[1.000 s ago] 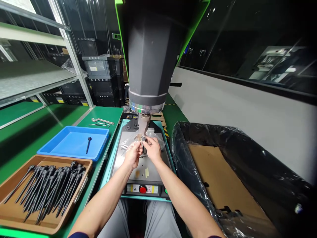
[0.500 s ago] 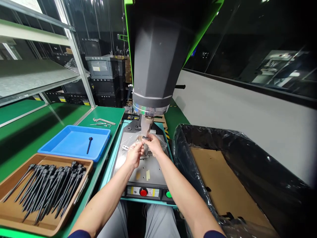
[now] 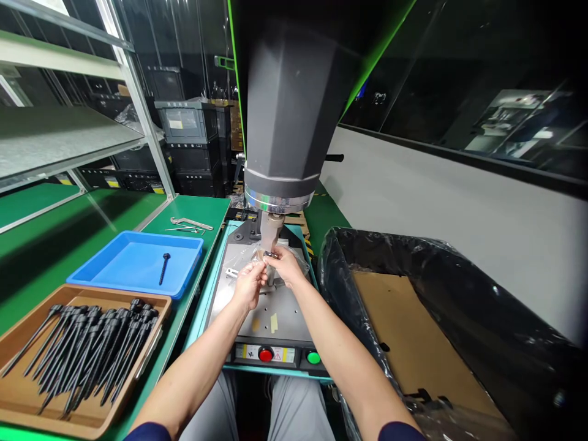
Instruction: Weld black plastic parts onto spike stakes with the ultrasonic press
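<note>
My left hand [image 3: 248,284] and my right hand [image 3: 286,265] meet over the grey metal plate [image 3: 271,312] of a press machine, right under its narrow metal horn [image 3: 269,230]. Both hands are closed in a pinch on a small dark part [image 3: 269,255] held between the fingertips. A crumpled clear plastic bag [image 3: 301,260] lies on the plate just behind my right hand. The big grey machine head [image 3: 287,104] hangs above.
A blue tray [image 3: 133,263] holds one black pin [image 3: 163,268]. A brown tray [image 3: 27,392] holds several black pins [image 3: 92,352]. Red button [image 3: 264,354] and green button [image 3: 313,358] sit at the machine front. A black-lined cardboard box [image 3: 413,343] stands at right. Metal tools [image 3: 190,225] lie behind.
Both hands have moved a little further forward with the small part, closer under the horn. The view has shifted slightly.
</note>
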### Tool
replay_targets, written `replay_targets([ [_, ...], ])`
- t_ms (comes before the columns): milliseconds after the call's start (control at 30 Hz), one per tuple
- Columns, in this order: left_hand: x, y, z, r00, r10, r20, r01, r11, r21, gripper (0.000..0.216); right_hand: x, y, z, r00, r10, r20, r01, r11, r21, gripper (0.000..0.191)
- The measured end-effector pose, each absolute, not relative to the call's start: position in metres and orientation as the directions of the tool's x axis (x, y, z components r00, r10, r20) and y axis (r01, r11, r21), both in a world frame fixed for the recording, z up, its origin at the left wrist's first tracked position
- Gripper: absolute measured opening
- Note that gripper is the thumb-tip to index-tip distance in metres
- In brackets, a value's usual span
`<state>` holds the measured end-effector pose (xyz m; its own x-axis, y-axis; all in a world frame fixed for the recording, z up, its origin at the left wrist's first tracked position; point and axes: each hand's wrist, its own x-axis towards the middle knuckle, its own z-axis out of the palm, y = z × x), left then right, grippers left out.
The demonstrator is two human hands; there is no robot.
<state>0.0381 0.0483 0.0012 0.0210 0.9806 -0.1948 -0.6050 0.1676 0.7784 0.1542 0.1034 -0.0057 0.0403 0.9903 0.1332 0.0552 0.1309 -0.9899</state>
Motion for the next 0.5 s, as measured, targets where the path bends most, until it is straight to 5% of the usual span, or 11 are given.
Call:
replay_targets([
  [233,0.037,0.049,0.001,0.028,0.982,-0.187,-0.599,0.167,0.783,0.035,0.162,0.094,-0.009,0.002,0.996,0.088,-0.119,0.088,-0.989,0.048],
  [367,0.037,0.052,0.0,0.013,0.978,-0.21,-0.547,0.183,0.817,0.034,0.169,0.094,-0.013,0.069,0.997,-0.038,-0.35,-0.012,-0.937,0.039],
  [500,0.036,0.052,0.0,0.006,0.975,-0.222,-0.471,0.199,0.859,0.035,0.171,0.107,-0.017,0.194,0.966,-0.172,-0.41,-0.08,-0.908,0.037],
])
